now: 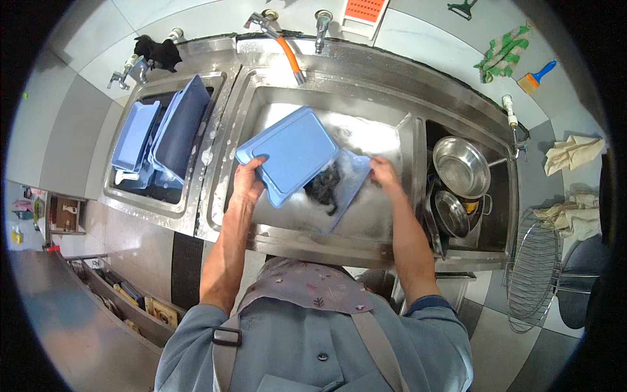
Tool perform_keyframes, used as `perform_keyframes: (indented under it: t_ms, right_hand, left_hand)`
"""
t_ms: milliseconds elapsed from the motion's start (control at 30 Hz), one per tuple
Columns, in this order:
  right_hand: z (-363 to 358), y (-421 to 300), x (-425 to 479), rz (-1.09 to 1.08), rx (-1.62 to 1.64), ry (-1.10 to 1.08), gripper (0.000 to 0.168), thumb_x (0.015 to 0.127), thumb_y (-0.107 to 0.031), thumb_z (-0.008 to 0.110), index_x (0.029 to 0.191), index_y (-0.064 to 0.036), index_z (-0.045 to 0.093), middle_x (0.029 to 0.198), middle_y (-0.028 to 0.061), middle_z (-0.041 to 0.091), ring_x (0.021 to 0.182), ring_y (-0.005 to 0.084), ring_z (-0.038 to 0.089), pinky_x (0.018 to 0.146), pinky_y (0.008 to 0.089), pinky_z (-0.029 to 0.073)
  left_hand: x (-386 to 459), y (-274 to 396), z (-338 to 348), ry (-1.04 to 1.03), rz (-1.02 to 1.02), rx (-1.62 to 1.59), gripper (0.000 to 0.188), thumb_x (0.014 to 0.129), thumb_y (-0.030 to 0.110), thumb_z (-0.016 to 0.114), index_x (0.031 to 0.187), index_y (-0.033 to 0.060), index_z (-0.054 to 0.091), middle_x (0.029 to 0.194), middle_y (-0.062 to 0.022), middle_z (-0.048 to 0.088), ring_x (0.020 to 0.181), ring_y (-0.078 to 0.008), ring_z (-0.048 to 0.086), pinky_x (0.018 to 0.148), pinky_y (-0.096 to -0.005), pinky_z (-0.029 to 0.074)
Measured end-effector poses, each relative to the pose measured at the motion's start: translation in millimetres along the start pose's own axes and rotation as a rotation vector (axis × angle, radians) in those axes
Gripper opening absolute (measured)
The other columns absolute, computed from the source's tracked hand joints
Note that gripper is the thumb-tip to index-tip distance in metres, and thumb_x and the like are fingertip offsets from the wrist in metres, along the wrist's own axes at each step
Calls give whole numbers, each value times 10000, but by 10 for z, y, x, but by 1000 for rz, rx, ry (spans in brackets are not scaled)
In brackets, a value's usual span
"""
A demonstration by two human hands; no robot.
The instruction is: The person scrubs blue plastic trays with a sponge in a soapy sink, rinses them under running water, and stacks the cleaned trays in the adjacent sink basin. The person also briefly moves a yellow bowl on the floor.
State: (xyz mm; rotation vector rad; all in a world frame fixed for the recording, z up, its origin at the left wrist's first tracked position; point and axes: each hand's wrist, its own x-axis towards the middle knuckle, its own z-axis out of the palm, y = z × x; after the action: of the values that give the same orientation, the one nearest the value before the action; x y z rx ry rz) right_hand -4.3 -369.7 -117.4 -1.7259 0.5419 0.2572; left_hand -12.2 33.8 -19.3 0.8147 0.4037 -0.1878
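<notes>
My left hand [249, 182] grips the lower left edge of a blue plastic tray [297, 152], tilted over the middle basin of a stainless steel sink [323, 251]. On its right, my right hand [383, 172] holds the top corner of a second blue plastic piece [353, 182], which slants down into the basin with suds on it. Between the two blue pieces lies a dark, crumpled scrubber or cloth [323, 188]; which one, I cannot tell. White foam covers part of the basin floor.
Several blue trays [180, 128] stand in the left basin. Metal pans [461, 166] fill part of the right basin. A tap with an orange hose [289, 53] hangs over the middle basin's back edge, beside another tap [322, 30]. Wire racks [534, 274] hang at the right.
</notes>
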Motion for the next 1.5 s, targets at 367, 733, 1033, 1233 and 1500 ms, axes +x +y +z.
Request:
perform_keyframes:
  t_ms: [367, 733, 1033, 1233, 1500]
  right_hand:
    - [224, 197, 67, 297, 382, 250, 316, 956, -217, 592, 1174, 10, 617, 1092, 164, 662, 922, 256, 651, 743, 366, 527]
    - [393, -371, -207, -354, -300, 183, 709, 861, -418, 714, 1325, 81, 516, 1195, 171, 624, 968, 251, 661, 837, 309, 533]
    - [193, -1261, -876, -562, 175, -38, 503, 819, -101, 775, 1261, -27, 547, 1066, 73, 648, 903, 158, 618, 803, 309, 502]
    - [53, -1658, -1267, -1089, -271, 189, 456, 747, 92, 723, 1166, -54, 619, 1363, 118, 529, 1184, 291, 576, 931, 357, 521]
    - [198, -1514, -1287, -535, 592, 11, 564, 1031, -203, 492, 1541, -113, 266, 1522, 176, 378, 1348, 298, 456, 1059, 442, 430]
  left_hand:
    - [143, -236, -180, 151, -51, 74, 398, 816, 28, 682, 1205, 16, 597, 1151, -123, 652, 1047, -317, 630, 973, -568, 487]
    - [383, -499, -71, 63, -260, -108, 466, 875, 185, 741, 1265, -4, 571, 1268, -143, 618, 1094, -321, 623, 946, -501, 516]
    - [101, -124, 276, -116, -231, 41, 905, 902, 776, 350, 1535, 131, 310, 1597, -117, 280, 1447, -388, 262, 1149, -641, 170]
    - [-92, 161, 296, -430, -101, -434, 636, 782, 292, 618, 1325, -10, 479, 1356, -278, 477, 1212, -379, 507, 1052, -547, 392]
    - [-340, -97, 136, -170, 87, -326, 620, 733, -108, 457, 1351, -79, 488, 1251, -200, 577, 1098, -293, 575, 1036, -394, 461]
